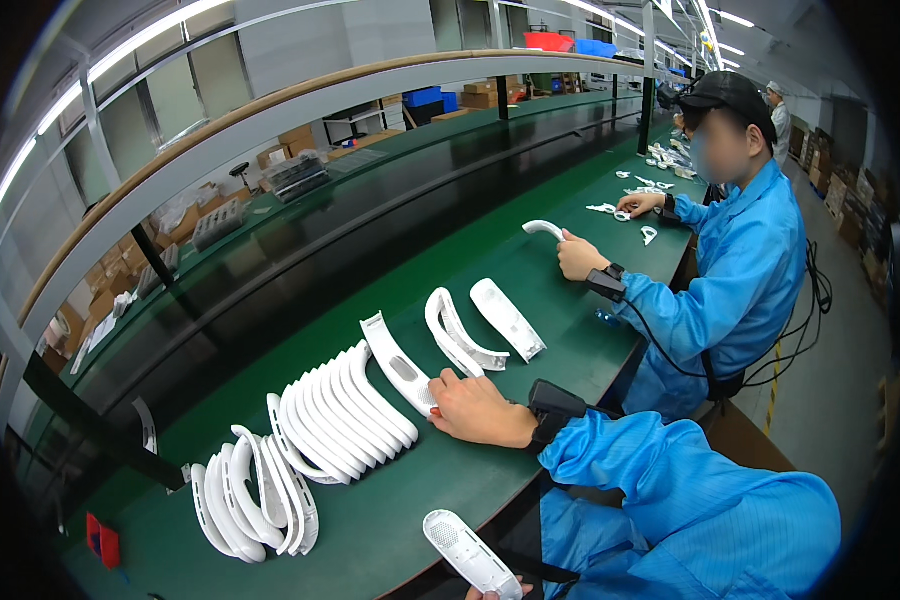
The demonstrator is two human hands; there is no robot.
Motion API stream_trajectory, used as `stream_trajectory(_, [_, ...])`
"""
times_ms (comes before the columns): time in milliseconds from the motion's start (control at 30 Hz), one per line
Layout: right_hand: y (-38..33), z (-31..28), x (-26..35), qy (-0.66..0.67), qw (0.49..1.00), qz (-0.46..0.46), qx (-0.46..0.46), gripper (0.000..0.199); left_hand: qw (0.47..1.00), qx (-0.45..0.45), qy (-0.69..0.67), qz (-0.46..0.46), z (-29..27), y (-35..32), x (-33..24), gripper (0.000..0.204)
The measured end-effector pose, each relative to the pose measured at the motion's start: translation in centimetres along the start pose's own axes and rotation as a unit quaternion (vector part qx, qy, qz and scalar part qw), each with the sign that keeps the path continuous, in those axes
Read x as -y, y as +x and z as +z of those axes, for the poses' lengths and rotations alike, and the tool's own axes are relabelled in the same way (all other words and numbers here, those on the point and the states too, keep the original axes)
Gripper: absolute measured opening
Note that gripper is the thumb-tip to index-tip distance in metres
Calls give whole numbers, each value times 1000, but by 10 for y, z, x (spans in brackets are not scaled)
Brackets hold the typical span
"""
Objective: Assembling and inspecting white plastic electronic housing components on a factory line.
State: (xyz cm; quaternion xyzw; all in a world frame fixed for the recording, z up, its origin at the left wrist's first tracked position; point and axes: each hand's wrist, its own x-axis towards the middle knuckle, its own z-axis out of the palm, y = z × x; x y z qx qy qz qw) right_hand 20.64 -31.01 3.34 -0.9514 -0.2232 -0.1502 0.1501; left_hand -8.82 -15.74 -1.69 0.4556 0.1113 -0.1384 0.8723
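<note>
At the lower edge my left hand (500,592), mostly cut off by the frame, grips a white plastic casing (460,545) with rounded ends and a patch of small holes. My right hand (482,408) is closed round the near end of a long curved white plastic shell (395,358), which has a grey oval recess. To its left stands a tight row of matching curved shells (335,415). Several more shells (255,495) lie nearer in a looser bunch. Right of my right hand rest a curved shell with its hollow side showing (458,330) and a flatter white shell (508,318).
Everything lies on a green bench (390,525). A dark conveyor belt (300,325) runs behind, below a raised shelf rail (270,95). A red object (102,540) sits at the near left. At right, a co-worker in blue (735,260) handles white parts.
</note>
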Motion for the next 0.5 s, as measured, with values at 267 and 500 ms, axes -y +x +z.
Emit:
stream_trajectory(267, [-14, -12, -11, 18, 995, 80, -48, 26, 1000, 13, 10, -6, -3, 5, -2, 32])
stream_trajectory(500, [-14, -60, -67, -12, 975, 180, -133, 31, 1000, -5, 19, 2, 0, -1, -5, 34])
